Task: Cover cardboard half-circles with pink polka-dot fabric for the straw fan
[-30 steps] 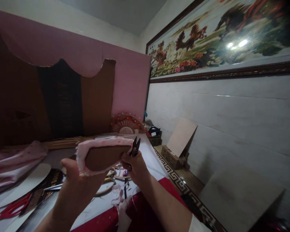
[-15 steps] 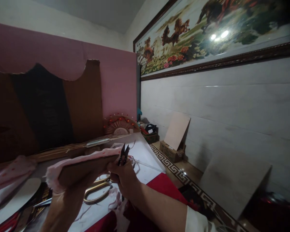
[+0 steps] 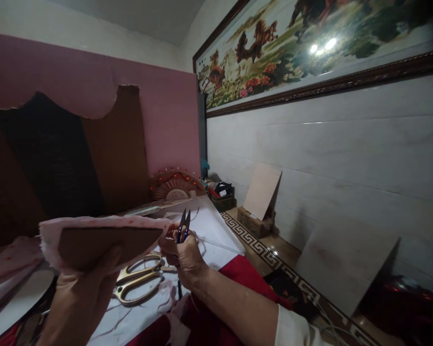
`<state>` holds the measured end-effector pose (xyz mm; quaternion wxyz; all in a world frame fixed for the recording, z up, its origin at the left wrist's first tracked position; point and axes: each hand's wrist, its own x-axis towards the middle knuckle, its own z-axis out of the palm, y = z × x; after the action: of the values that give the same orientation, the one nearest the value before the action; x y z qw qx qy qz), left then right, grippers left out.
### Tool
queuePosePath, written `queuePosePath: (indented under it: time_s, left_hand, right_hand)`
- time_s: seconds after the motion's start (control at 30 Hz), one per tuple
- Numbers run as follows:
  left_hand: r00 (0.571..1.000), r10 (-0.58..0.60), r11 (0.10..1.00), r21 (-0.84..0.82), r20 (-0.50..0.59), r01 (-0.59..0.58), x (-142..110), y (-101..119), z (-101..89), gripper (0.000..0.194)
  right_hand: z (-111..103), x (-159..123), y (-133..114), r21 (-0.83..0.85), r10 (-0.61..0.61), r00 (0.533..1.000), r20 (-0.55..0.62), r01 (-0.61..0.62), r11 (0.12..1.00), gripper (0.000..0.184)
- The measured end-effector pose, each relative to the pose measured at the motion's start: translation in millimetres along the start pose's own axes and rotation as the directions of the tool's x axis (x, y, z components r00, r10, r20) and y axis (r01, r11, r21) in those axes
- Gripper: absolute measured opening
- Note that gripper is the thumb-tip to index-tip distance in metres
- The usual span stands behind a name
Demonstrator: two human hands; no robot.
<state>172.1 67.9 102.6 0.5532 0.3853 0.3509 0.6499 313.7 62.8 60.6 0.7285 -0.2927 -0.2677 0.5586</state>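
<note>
L hand [image 3: 84,293] holds cloth-edged card [image 3: 90,244], R hand [image 3: 188,258] snips [image 3: 182,223], abv wht tbl [image 3: 210,222]; pic [image 3: 260,57] on wall [image 3: 332,158].

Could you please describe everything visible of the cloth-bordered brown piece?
The brown piece looks flat, perhaps cardboard. Pale pink cloth with red spots, ragged at the left, borders it. It is held above the white surface, brown side toward the camera; the left hand supports it from below, the right hand, holding snips, touches its right end.

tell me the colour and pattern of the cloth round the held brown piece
The cloth is pale pink with reddish spots, in the head view.
</note>
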Motion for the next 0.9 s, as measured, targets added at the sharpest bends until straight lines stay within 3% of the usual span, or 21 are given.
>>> queuePosePath:
  time_s: [0.1, 0.2, 0.37, 0.67, 0.9]
  left_hand:
    - [0.999, 0.024, 1.0, 0.005, -0.046, -0.024, -1, 2, 5.3, 0.066]
    - [1.0, 0.025, 1.0, 0.012, -0.018, -0.025, 0, -2, 5.4, 0.074]
    - [0.999, 0.026, 0.999, -0.039, 0.024, -0.025, 11, -15, -4.6, 0.063]
    - [1.0, -0.003, 1.0, -0.014, 0.007, 0.003, 13, -17, -8.6, 0.077]
    - [0.999, 0.038, 0.999, -0.017, 0.023, -0.038, 15, -20, -11.3, 0.071]
  right_hand:
    - [-1, 2, 2, -0.043, -0.034, 0.999, 0.005, 0.034, 0.999, 0.061]
    - [-2, 4, 0, -0.061, -0.049, 0.999, 0.013, 0.049, 0.997, 0.059]
    - [-4, 5, -6, -0.086, -0.057, 0.998, 0.017, 0.058, 0.995, 0.051]
    - [-4, 4, -4, -0.141, -0.1, 0.995, 0.018, 0.102, 0.985, 0.038]
    - [-3, 4, -5, -0.147, -0.118, 0.993, 0.014, 0.119, 0.982, 0.036]
